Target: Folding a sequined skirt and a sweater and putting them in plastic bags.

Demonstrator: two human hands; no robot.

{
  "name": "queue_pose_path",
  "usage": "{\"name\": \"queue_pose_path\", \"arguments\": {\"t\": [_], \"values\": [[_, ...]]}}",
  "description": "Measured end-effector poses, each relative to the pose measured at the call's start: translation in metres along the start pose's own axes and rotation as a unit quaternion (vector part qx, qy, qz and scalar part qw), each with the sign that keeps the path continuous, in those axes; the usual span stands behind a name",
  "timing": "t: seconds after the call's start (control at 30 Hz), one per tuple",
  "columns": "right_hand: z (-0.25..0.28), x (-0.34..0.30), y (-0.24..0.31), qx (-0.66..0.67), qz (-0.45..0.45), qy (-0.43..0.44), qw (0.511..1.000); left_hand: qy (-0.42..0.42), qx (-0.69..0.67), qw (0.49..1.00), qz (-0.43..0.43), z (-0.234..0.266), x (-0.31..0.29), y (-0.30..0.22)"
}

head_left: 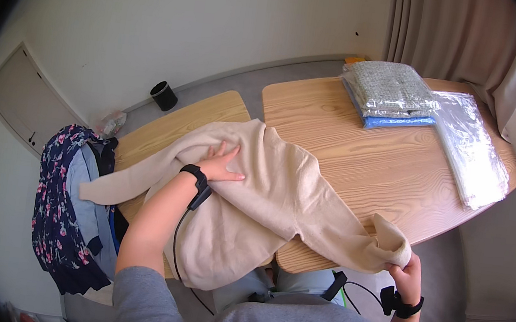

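A beige knit sweater point(254, 193) lies spread over two wooden tables, its lower part hanging over the near edge toward my lap. My left hand point(220, 161) rests flat on the body of the sweater, fingers spread. At the right, my right hand point(407, 276) grips the cuff of one sleeve, which is stretched out past the table's near edge. The cuff's opening faces up and its edge stands away from the table. The other sleeve reaches left, its end by a pile of clothes.
Clear-bagged folded garments point(390, 90) are stacked at the far right, with clear plastic bags point(475, 152) beside them. Clothes, including a navy floral one point(58, 214), hang at the left. A black bin point(163, 96) stands on the floor. Cables run from both wristbands.
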State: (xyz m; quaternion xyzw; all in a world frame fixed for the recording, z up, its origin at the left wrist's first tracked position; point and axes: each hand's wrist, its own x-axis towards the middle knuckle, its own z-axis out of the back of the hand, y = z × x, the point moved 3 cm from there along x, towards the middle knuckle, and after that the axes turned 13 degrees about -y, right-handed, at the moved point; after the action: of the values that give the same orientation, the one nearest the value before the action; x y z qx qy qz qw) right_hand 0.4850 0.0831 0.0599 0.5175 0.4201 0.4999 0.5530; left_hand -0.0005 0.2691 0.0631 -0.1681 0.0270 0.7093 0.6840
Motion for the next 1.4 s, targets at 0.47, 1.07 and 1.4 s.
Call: {"name": "queue_pose_path", "arguments": {"t": [0.47,1.07,1.4], "values": [[-0.015,0.018,0.121,-0.194,0.242,0.123,0.943,-0.222,-0.051,0.957,-0.178,0.028,-0.057,-0.041],[-0.219,0.241,0.009,-0.522,0.15,0.304,0.782,-0.143,-0.098,0.985,0.026,-0.057,-0.251,0.07],[-0.094,0.256,0.0,-0.542,0.111,0.198,0.809,-0.146,-0.011,0.988,0.049,-0.03,-0.25,0.085]]}}
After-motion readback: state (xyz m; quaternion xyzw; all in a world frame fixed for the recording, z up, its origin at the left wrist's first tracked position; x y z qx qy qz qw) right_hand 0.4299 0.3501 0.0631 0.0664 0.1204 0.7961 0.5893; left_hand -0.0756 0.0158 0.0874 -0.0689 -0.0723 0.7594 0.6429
